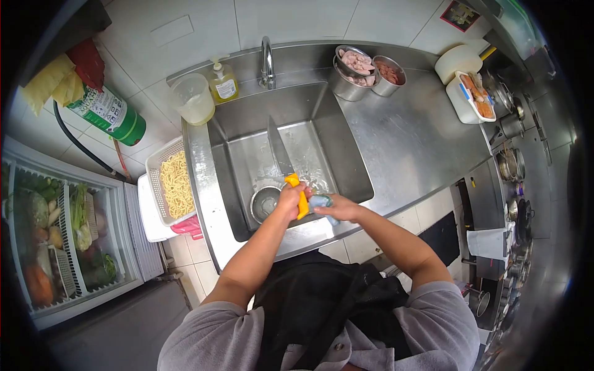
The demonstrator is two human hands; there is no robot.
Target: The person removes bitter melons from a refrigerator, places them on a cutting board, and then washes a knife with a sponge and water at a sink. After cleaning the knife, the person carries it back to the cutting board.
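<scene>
Over the front part of the steel sink (247,148), my left hand (291,199) is closed around the yellow handle of a knife (279,148). The long blade points away from me, toward the back of the sink. Just right of the handle, my right hand (339,208) is closed on a bluish cloth (320,201), which hangs down below the fingers. The cloth is beside the knife handle; whether they touch I cannot tell. A round metal bowl (266,203) lies in the sink's front left corner, left of my left hand. Water wets the sink floor.
Behind the sink rise a faucet (267,65) and a soap bottle (223,83) beside a plastic tub (193,102). Metal containers of meat (352,86) stand at the back right. A basket of noodles (176,185) is at left. A white container (467,108) sits far right.
</scene>
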